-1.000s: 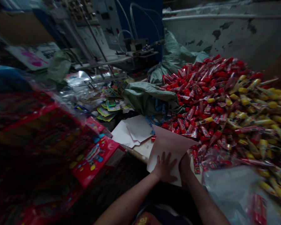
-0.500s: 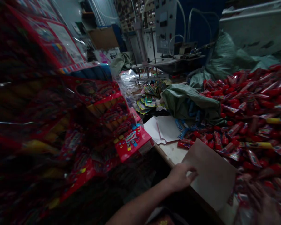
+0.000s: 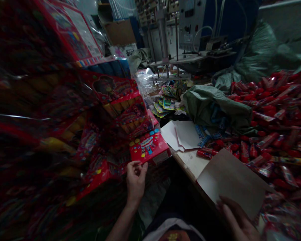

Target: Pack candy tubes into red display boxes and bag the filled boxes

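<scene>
Holding the left hand [image 3: 136, 182] at the near edge of the red box [image 3: 149, 147], with fingers curled and thumb close to them; can't tell if pinching the edge or only touching. Seems placed for a grip on the near rim. Holding the right hand [image 3: 237, 219] by the near-left edge of the flat brownish sheet [image 3: 232, 182], blurred, with thumb and fingers apart, probably gripping nothing; can't confirm contact. See the red box beside the stacked display boxes [image 3: 126, 113], left of the table [image 3: 192, 162]; likely wrapped in clear film to hold the stack together. Find the sheet flat on the table, probably laid near the edge for easy reach, with white sheets [image 3: 187, 134] farther along.

Note pale, worn tabletop, mostly covered: red-capped packets [image 3: 286, 100] heaped on the right, blue packets [image 3: 203, 137] by the mouth of a green sack [image 3: 208, 100], likely left open for access. Beyond, see yellow-green cards [image 3: 163, 107], a metal machine [image 3: 163, 40] with rods and hoses, a cardboard box [image 3: 121, 31], and a bulging plastic sack [image 3: 261, 50]. Dim, cluttered room, looks like a workshop.
</scene>
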Action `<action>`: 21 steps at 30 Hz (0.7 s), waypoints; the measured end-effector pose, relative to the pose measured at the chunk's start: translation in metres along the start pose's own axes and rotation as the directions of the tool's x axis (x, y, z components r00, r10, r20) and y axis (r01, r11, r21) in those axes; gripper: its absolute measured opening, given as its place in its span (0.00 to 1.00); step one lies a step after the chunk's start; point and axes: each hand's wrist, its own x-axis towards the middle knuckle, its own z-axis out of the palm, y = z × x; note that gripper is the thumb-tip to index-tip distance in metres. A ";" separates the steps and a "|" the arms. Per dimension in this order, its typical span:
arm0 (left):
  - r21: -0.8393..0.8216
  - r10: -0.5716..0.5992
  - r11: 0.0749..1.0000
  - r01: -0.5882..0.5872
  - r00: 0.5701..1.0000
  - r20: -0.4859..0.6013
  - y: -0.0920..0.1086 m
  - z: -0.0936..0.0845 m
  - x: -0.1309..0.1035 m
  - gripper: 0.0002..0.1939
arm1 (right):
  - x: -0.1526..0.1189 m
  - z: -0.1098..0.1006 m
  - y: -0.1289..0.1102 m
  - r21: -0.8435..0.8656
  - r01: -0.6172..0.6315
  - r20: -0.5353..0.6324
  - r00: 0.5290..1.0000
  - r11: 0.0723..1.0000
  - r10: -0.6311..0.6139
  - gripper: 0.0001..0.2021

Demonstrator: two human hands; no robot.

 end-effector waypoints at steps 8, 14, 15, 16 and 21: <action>-0.157 -0.257 0.959 0.235 0.956 -0.138 -0.034 -0.024 0.044 0.22 | 0.060 0.145 -0.091 -0.030 0.436 0.451 0.809 0.900 -0.377 0.29; -0.472 -0.498 0.594 0.651 0.759 0.420 -0.037 0.001 0.051 0.24 | 0.117 0.227 -0.111 -0.356 0.531 0.580 0.771 0.769 -0.264 0.25; -0.499 -0.472 0.581 0.642 0.766 0.436 -0.038 0.002 0.048 0.25 | 0.118 0.227 -0.107 -0.347 0.535 0.593 0.762 0.771 -0.262 0.24; -0.526 -0.438 0.591 0.612 0.791 0.428 -0.040 0.001 0.043 0.26 | 0.117 0.224 -0.101 -0.320 0.546 0.599 0.750 0.774 -0.282 0.23; -0.559 -0.309 0.673 0.484 0.871 0.382 -0.070 -0.024 -0.011 0.35 | 0.075 0.175 -0.044 -0.117 0.626 0.610 0.658 0.771 -0.441 0.27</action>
